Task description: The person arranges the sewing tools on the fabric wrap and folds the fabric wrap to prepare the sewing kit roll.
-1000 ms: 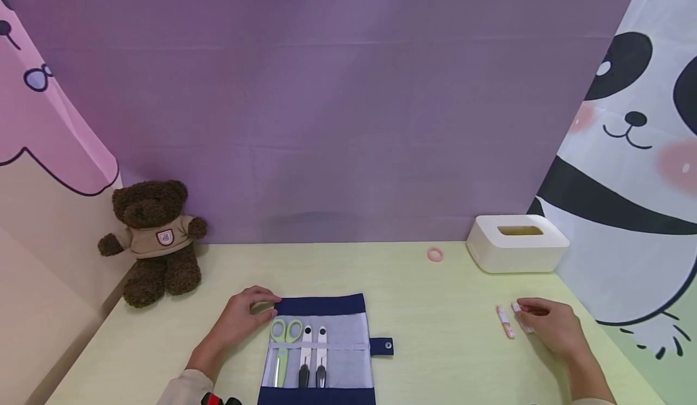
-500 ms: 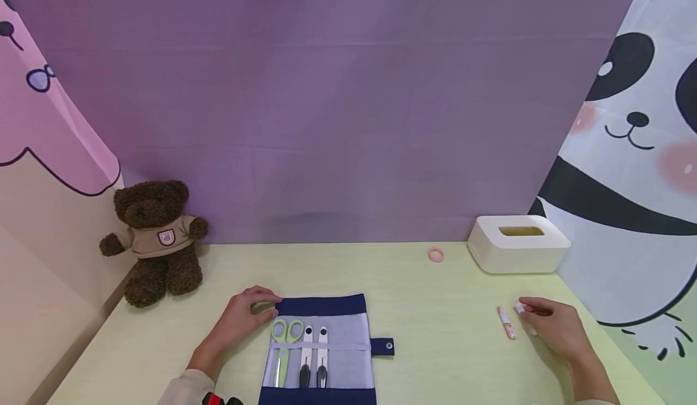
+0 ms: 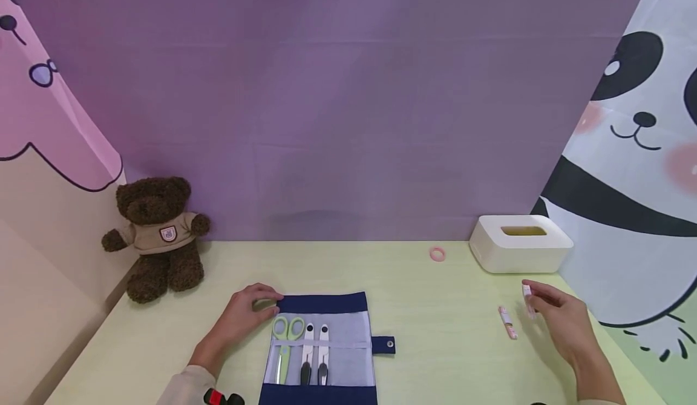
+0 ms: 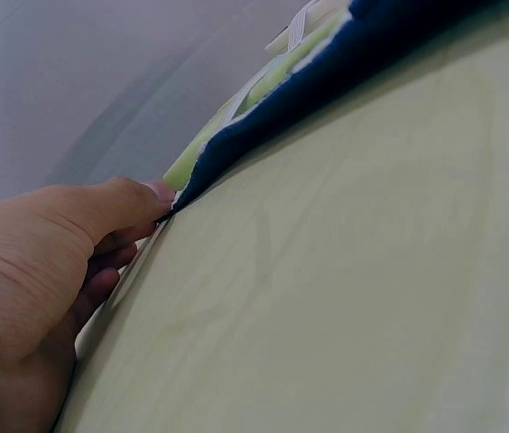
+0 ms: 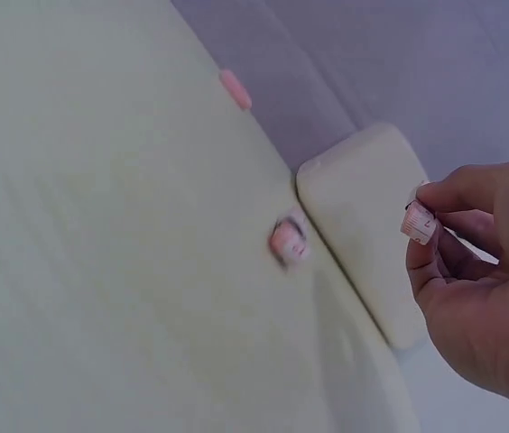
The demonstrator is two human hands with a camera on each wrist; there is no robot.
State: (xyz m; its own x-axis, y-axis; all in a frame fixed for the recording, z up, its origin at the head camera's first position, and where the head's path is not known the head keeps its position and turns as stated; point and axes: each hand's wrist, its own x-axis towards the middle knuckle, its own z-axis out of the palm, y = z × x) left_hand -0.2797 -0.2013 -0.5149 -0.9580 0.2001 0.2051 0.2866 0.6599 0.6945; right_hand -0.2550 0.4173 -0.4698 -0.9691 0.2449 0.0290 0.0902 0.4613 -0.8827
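Note:
At the upper left corner of a navy cloth tool roll [image 3: 348, 304], my left hand [image 3: 242, 314] pinches the edge between thumb and fingers; the left wrist view shows the thumb [image 4: 160, 190] on top. Under the roll's elastic band lie green-handled scissors [image 3: 282, 345] and two slim white tools [image 3: 307, 339] with dark lower ends. My right hand [image 3: 563, 320] pinches a small pink-and-white stick [image 3: 527, 295], raised over the table; its end [image 5: 418, 223] bears ruler-like marks in the right wrist view. A similar stick [image 3: 507, 322] lies on the table just left of that hand.
A white tissue box [image 3: 520, 253] stands at the back right, with a pink ring [image 3: 437, 253] to its left. At the back left sits a brown teddy bear [image 3: 160, 235]. The roll's snap tab [image 3: 383, 345] sticks out to the right. A purple cloth [image 3: 348, 120] hangs behind the table.
My right hand has lifted its pink-and-white stick off the table and tilted it more upright. The left hand keeps its hold on the roll's corner. The head view has shifted slightly.

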